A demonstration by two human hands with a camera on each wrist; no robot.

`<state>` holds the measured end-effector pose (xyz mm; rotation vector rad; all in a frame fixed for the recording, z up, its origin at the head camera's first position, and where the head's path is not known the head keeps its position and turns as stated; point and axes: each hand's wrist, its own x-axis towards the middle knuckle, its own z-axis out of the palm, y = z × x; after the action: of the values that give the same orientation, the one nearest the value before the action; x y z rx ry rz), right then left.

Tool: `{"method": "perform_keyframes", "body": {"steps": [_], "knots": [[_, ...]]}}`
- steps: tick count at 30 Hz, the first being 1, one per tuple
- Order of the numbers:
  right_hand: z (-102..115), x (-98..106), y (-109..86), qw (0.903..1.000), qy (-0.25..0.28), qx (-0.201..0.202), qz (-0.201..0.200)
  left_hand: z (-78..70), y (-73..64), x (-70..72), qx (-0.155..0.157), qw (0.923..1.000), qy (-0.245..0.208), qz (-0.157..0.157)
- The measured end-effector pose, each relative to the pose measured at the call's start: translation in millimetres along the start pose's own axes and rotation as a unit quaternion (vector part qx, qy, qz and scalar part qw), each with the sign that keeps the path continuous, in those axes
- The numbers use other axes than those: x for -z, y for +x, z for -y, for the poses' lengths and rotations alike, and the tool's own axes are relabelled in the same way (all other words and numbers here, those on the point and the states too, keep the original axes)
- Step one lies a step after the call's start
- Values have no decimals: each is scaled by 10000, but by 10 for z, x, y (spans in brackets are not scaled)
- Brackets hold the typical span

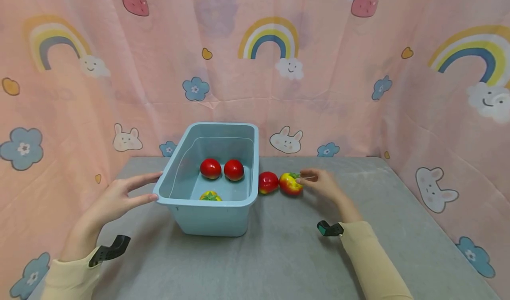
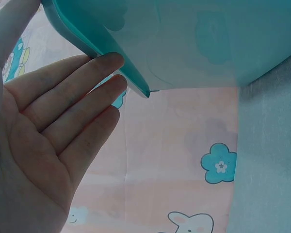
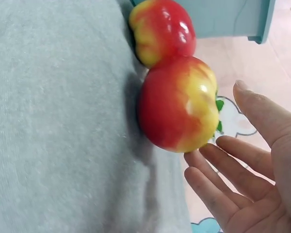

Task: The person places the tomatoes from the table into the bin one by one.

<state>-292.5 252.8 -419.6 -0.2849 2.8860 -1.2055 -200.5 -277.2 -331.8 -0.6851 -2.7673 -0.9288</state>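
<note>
A light blue plastic bin stands on the table. Inside it lie two red tomatoes and a tomato with a yellow-green top, partly hidden by the front rim. My left hand touches the bin's left rim with extended fingers. Outside, by the bin's right wall, a red tomato sits against a red-and-yellow tomato with green leaves. At the right side of that one is my right hand, its fingers spread and loosely bent, not wrapped around it.
The grey tabletop extends around the bin. A pink printed curtain hangs behind the table and along both sides. Black bands are on both wrists.
</note>
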Motion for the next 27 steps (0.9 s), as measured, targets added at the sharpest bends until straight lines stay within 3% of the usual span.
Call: {"method": "perform_keyframes", "body": {"steps": [11,20,27], "knots": [[-36,-136,54,9995,-51,-266,180,-2,5,2,19,10000,65,-17],[-20,-201,84,9995,-223,-51,219,-24,9,13,44,9999,121,-17],[-12,-249,92,9995,-182,-103,247,-14,14,16,-19,9999,147,-45]]}}
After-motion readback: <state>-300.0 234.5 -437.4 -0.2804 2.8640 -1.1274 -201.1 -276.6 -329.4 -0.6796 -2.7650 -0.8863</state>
